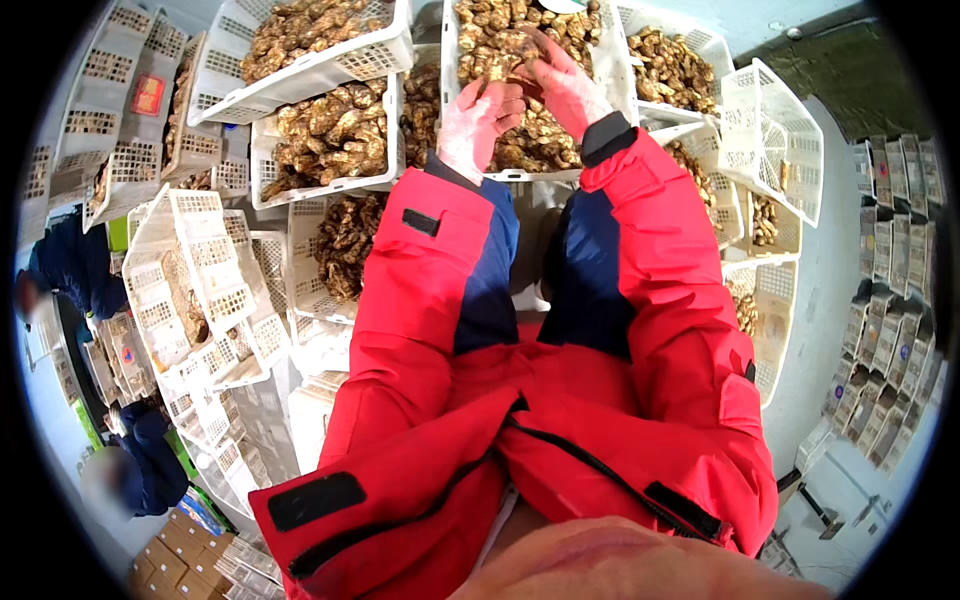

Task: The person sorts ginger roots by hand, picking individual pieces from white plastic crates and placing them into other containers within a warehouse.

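Observation:
A white plastic crate [616, 56] filled with knobbly brown tubers or roots [536, 135] stands in front of my knees. Over the pile, near its middle, are both my hands. My left hand [480, 120] has its fingers curled, palm turned inward, at the left part of the pile; whether it grips a piece cannot be told. My right hand [562, 84] reaches in from the right with fingers bent around or against a dark brown piece, and the grip is unclear. Part of a whitish-green round object [562, 4] lies at the top of the crate.
Crates of the same brown pieces stand left [330, 184] and right [694, 112]. Tilted, mostly bare crates stand at the left [176, 262] and right [810, 150]. Two people in dark clothes [79, 262] [154, 457] are at the far left. Crate stacks [892, 247] line the right; cardboard boxes [176, 555] lie lower left.

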`<action>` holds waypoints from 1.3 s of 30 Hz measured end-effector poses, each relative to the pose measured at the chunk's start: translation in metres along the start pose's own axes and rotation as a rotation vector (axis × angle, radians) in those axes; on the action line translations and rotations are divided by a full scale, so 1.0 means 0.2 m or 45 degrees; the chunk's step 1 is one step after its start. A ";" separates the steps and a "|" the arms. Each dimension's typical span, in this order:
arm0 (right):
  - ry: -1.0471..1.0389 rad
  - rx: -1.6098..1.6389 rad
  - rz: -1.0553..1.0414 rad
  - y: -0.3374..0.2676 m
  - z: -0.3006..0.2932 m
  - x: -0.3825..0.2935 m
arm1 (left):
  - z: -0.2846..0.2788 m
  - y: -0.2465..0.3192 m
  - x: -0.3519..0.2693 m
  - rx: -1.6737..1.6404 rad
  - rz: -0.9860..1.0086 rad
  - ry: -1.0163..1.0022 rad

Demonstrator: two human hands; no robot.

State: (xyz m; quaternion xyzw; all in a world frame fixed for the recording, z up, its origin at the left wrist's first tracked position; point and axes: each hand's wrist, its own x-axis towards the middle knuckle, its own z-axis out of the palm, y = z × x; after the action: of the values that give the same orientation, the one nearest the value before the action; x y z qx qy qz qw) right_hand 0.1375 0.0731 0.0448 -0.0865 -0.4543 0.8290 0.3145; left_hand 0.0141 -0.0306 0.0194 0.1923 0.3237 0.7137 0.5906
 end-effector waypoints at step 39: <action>0.290 -0.068 0.036 0.09 -0.01 0.02 | 0.10 0.01 -0.02 -0.011 -0.304 -0.049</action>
State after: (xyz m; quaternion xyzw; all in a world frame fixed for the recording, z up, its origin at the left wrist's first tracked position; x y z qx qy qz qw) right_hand 0.1269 0.0697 0.0309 -0.1950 -0.4362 0.8057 0.3500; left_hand 0.0272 -0.0293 0.0349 0.1635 0.3297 0.6359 0.6784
